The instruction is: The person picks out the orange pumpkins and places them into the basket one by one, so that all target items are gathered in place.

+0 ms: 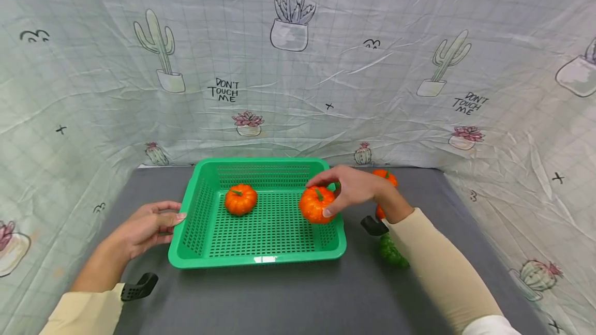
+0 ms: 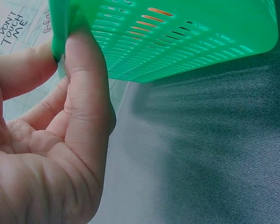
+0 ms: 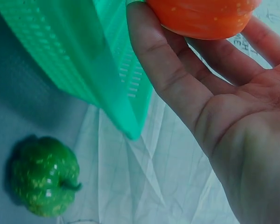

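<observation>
A green plastic basket (image 1: pixel 261 262) with slotted walls stands on the grey table. My left hand (image 1: pixel 151 224) pinches its left rim between thumb and fingers, as the left wrist view shows up close. In my right hand (image 1: pixel 354 187) is a small orange pumpkin (image 1: pixel 316 204), gripped by thumb and fingers over the basket's right side. Another orange pumpkin (image 1: pixel 240 199) lies inside the basket at the left. The right wrist view shows the gripped pumpkin (image 3: pixel 203 16) partly cut off at the top, beyond the basket's rim.
Right of the basket lies a green pumpkin (image 1: pixel 392 251), partly behind the right sleeve. Farther back, an orange pumpkin (image 1: pixel 384 174) shows behind the right wrist, with more orange below it, mostly hidden. A patterned cloth (image 1: pixel 298 92) hangs behind and beside the table (image 1: pixel 279 299).
</observation>
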A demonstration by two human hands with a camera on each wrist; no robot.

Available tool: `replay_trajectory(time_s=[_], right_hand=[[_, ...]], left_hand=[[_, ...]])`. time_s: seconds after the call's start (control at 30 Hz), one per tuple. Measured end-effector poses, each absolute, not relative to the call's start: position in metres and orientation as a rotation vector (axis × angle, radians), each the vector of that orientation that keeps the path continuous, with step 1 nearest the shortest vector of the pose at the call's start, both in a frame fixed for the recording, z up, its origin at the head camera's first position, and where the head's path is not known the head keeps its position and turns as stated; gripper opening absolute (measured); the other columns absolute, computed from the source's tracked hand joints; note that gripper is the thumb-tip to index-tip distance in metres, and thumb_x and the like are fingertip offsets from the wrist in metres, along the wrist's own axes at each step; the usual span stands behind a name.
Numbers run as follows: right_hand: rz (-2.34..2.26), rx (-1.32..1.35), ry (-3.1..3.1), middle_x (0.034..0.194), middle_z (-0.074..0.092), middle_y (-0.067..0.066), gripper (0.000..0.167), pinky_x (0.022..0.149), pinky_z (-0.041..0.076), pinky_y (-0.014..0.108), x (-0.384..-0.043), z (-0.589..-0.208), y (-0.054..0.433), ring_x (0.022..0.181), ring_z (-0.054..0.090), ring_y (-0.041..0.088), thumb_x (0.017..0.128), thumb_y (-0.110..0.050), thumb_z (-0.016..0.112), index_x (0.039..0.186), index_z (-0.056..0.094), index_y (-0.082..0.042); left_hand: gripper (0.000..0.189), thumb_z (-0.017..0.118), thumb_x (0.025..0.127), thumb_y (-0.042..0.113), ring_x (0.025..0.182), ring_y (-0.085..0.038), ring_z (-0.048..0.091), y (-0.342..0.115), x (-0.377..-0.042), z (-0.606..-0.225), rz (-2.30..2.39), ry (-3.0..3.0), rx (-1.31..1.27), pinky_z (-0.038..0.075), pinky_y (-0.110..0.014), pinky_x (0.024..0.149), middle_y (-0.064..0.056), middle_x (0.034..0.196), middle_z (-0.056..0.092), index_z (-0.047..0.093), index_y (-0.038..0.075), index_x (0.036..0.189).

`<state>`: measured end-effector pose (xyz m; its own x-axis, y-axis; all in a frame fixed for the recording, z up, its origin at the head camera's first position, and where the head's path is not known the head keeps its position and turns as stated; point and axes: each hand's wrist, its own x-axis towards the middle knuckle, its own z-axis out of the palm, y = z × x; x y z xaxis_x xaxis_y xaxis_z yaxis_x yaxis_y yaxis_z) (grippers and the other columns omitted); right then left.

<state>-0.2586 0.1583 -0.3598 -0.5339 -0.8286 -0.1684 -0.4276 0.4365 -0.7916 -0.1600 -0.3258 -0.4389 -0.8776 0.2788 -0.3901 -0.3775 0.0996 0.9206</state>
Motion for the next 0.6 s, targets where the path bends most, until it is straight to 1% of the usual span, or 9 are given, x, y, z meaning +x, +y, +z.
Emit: replay_trajectory(time_s=[0.13, 0.33, 0.43, 0.6], right_hand=[[-0.950, -1.061, 2.126, 0.138, 0.066, 0.007, 0.060, 0.092, 0.063, 0.036, -0.257, -0.359, 0.146, 0.114, 0.064, 0.021, 0.085, -0.021, 0.085, 0.140, 0.064, -0.011], [-0.913, -1.080, 2.137, 0.137, 0.067, 0.002, 0.060, 0.093, 0.062, 0.044, -0.257, -0.361, 0.131, 0.116, 0.062, 0.021, 0.083, -0.022, 0.086, 0.139, 0.065, -0.015], [-0.910, -1.080, 2.134, 0.137, 0.067, 0.000, 0.060, 0.091, 0.063, 0.042, -0.258, -0.362, 0.124, 0.115, 0.062, 0.020, 0.082, -0.023, 0.086, 0.139, 0.066, -0.017], [-0.913, -1.087, 2.124, 0.139, 0.066, 0.001, 0.060, 0.091, 0.063, 0.041, -0.258, -0.362, 0.112, 0.115, 0.063, 0.019, 0.083, -0.023, 0.086, 0.139, 0.066, -0.017]], left_hand=[[0.030, 0.063, 0.106, 0.016, 0.088, -0.013, 0.074, -0.325, -0.160, -0.437, 1.823, 1.914, -0.098, 0.065, -0.034, 0.081, 0.004, 0.100, 0.075, 0.050, 0.007, 0.132], [0.030, 0.063, 0.105, 0.017, 0.087, -0.012, 0.073, -0.324, -0.159, -0.438, 1.814, 1.925, -0.102, 0.065, -0.034, 0.081, 0.004, 0.099, 0.075, 0.052, 0.006, 0.131], [0.032, 0.063, 0.106, 0.017, 0.088, -0.012, 0.073, -0.324, -0.159, -0.438, 1.811, 1.930, -0.102, 0.065, -0.034, 0.082, 0.004, 0.100, 0.075, 0.051, 0.006, 0.133], [0.035, 0.063, 0.105, 0.018, 0.087, -0.012, 0.073, -0.324, -0.160, -0.437, 1.801, 1.945, -0.111, 0.065, -0.034, 0.081, 0.004, 0.099, 0.075, 0.049, 0.004, 0.134]])
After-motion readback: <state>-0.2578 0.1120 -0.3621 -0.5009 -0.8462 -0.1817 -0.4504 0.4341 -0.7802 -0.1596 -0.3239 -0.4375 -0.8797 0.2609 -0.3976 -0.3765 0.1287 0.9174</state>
